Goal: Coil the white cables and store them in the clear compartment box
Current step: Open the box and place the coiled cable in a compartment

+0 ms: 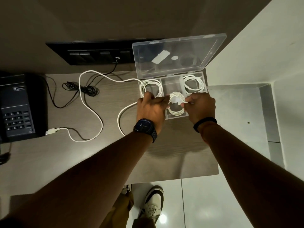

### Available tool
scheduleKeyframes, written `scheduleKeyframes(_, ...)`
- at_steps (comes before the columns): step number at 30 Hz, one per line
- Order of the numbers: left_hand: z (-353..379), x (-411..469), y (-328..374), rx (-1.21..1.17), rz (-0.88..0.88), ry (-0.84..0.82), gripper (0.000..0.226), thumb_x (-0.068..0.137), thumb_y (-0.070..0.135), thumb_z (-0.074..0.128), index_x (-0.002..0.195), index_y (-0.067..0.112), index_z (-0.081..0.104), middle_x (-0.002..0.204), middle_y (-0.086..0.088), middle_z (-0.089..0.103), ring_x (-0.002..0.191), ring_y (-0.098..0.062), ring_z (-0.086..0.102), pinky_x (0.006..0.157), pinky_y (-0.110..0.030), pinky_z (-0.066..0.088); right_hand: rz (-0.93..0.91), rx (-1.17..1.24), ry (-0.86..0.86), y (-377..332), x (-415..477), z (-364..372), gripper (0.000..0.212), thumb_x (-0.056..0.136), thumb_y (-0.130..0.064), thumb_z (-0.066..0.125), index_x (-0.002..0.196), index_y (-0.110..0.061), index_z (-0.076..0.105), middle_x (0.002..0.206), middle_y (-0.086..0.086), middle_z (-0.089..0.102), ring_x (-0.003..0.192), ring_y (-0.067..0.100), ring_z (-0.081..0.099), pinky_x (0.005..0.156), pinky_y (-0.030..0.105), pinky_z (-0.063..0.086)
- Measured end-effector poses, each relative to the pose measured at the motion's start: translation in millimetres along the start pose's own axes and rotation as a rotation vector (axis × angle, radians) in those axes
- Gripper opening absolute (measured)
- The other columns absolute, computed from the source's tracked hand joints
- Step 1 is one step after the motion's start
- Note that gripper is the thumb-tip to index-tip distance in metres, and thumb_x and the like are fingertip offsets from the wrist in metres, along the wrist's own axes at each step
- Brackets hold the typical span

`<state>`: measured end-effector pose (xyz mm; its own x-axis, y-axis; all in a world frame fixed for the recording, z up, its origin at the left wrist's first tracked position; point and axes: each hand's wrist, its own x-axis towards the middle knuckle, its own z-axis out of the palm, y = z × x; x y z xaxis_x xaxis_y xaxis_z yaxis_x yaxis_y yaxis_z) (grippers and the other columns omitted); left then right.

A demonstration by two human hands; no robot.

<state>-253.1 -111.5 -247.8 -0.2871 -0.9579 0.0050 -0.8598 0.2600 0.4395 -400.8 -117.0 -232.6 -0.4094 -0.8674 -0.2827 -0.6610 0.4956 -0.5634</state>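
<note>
The clear compartment box (172,79) stands open at the desk's right end, its lid (179,53) tilted back. A white coil (194,83) lies in the back right compartment and another coil (152,87) in the back left one. Both hands hold a third small white coil (176,104) over the front middle compartment: my left hand (151,107) pinches its left side, my right hand (200,106) its right side. A long loose white cable (92,102) snakes over the desk from the box's left side to a white plug (51,131).
A dark desk phone (18,106) sits at the left edge. A bundled black cord (82,89) runs up to a black socket panel (98,53) on the wall. The desk's front edge and tiled floor with my shoe (153,203) are below.
</note>
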Motion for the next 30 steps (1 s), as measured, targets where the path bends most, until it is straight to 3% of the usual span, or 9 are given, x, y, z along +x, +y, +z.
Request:
scheduleKeyframes(3,4.8,-0.3,-2.3,0.017,-0.081,0.013,0.024,0.083,0.021,0.066,0.105,0.028,0.071,0.115,-0.001,0.066,0.105,-0.033,0.047,0.084,-0.045,0.040,-0.057,-0.049,0.020,3.1,-5.4,2.8,0.015,0.076,-0.014,0.075,0.090,-0.008,0.075,0.090,0.014,0.075,0.088,0.030,0.067,0.078,0.023,0.044)
scheduleKeyframes(6,6.6,4.9,-3.9,-0.086,-0.205,0.048,0.013,0.078,0.029,0.072,0.090,0.030,0.076,0.108,-0.006,0.060,0.100,-0.033,0.047,0.085,-0.047,0.042,-0.172,-0.156,0.063,10.7,-11.5,6.8,0.015,0.082,-0.019,0.067,0.093,-0.014,0.075,0.089,0.013,0.075,0.085,0.033,0.066,0.074,0.027,0.045)
scheduleKeyframes(12,-1.3,24.1,-10.0,-0.295,-0.283,-0.105,0.009,0.068,0.038,0.078,0.076,0.036,0.075,0.098,0.006,0.069,0.102,-0.023,0.053,0.088,-0.044,0.044,-0.402,-0.295,0.230,19.9,-15.9,5.1,0.003,0.070,-0.010,0.072,0.072,-0.009,0.074,0.066,0.012,0.072,0.082,0.039,0.060,0.071,0.031,0.041)
scheduleKeyframes(16,-5.9,37.3,-7.2,-0.213,-0.286,-0.231,0.010,0.065,0.044,0.079,0.069,0.038,0.072,0.094,0.012,0.066,0.105,-0.020,0.051,0.085,-0.035,0.033,-0.536,-0.365,0.198,28.2,-15.4,5.1,0.011,0.073,-0.008,0.065,0.070,-0.002,0.073,0.074,0.014,0.073,0.080,0.037,0.062,0.071,0.030,0.047)
scheduleKeyframes(19,-8.6,42.4,-6.4,-0.289,-0.220,-0.246,0.030,0.062,0.030,0.083,0.089,0.034,0.069,0.090,0.011,0.063,0.099,-0.019,0.055,0.085,-0.035,0.043,-0.594,-0.448,0.196,30.1,-15.1,7.5,0.009,0.074,-0.005,0.066,0.074,0.000,0.073,0.080,0.015,0.073,0.081,0.037,0.061,0.071,0.032,0.049)
scheduleKeyframes(21,-8.5,42.8,-7.7,-0.378,-0.128,-0.273,0.047,0.066,0.015,0.082,0.108,0.027,0.066,0.093,0.006,0.065,0.094,-0.019,0.059,0.085,-0.032,0.050,-0.466,-0.427,0.192,33.0,-10.5,9.2,0.015,0.075,-0.011,0.066,0.086,-0.004,0.073,0.098,0.011,0.070,0.092,0.028,0.053,0.072,0.025,0.040)
scheduleKeyframes(24,-7.6,42.0,-7.8,-0.244,0.084,-0.313,0.032,0.078,0.017,0.073,0.109,0.021,0.070,0.106,0.000,0.069,0.104,-0.024,0.057,0.094,-0.035,0.045,-0.236,-0.407,0.137,36.9,-5.5,7.0,0.023,0.076,-0.024,0.067,0.096,-0.015,0.073,0.124,0.005,0.054,0.103,0.021,0.040,0.078,0.022,0.028)
scheduleKeyframes(27,-7.2,40.5,-10.6,0.047,0.273,-0.397,0.022,0.088,0.035,0.058,0.106,0.030,0.070,0.115,0.006,0.061,0.109,-0.024,0.045,0.093,-0.039,0.041,-0.304,-0.478,0.077,37.9,-12.5,1.8,0.009,0.073,-0.017,0.074,0.080,-0.013,0.077,0.117,0.018,0.057,0.099,0.041,0.048,0.074,0.041,0.045)
scheduleKeyframes(30,-8.2,37.0,-9.0,0.141,0.345,-0.436,0.026,0.091,0.041,0.050,0.109,0.031,0.067,0.119,0.006,0.054,0.114,-0.025,0.041,0.093,-0.040,0.036,-0.293,-0.499,0.007,39.6,-13.8,1.3,0.010,0.077,-0.016,0.073,0.084,-0.010,0.076,0.108,0.020,0.057,0.097,0.043,0.049,0.075,0.044,0.046)
